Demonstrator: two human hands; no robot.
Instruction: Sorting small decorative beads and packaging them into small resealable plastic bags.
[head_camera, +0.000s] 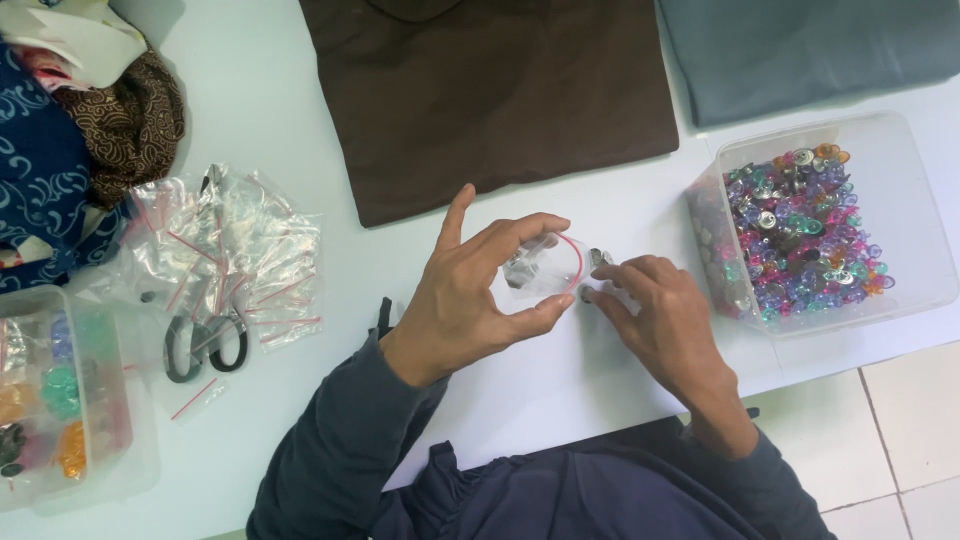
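Left hand at frame centre pinches a small clear bag open. Right hand pinches a small metal piece at its mouth; tub of coloured pins at right.

In my left grip I hold a small clear plastic zip bag with a thin red seal line, raised just above the white counter, its mouth turned toward my right side. A few small silver metal pieces show dimly through its film. At that mouth my right grip pinches a small silver metal snap button between thumb and fingertips, touching the bag's edge.
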